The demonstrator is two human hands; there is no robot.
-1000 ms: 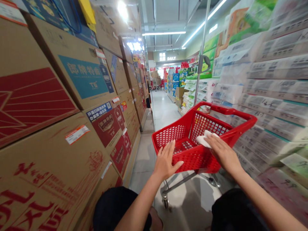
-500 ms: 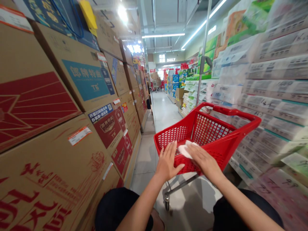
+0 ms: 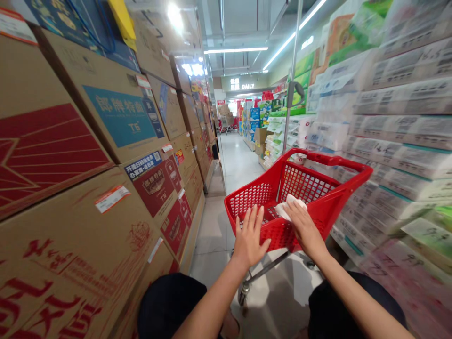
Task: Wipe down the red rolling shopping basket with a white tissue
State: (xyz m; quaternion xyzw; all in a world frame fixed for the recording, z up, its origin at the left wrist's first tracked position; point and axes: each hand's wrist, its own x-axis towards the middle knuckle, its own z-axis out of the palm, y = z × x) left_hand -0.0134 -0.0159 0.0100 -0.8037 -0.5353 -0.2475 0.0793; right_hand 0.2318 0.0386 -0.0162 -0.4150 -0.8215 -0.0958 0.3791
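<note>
A red plastic shopping cart (image 3: 319,221) stands in front of me on a metal wheeled frame. On its near side wall rests my left hand (image 3: 250,240), fingers spread and nothing in it. My right hand (image 3: 300,219) presses a white cloth (image 3: 282,211) against the upper rim of that same wall, farther right. Part of the cloth is hidden under the fingers; whether it is fabric or paper I cannot tell. Through the lattice walls the basket's floor partly shows between my hands.
Stacked cardboard cartons (image 3: 141,235) rise close on my left. Packs of tissue paper (image 3: 399,127) are piled high on the right. A metal pole (image 3: 292,70) stands behind the cart. Down the tiled aisle (image 3: 235,155), a loaded trolley (image 3: 226,121) is visible. My knees flank the cart's near wheel.
My right hand has slid the white cloth rightward and slightly up along the cart's rim. The left hand stays at the near wall. The view has shifted a little.
</note>
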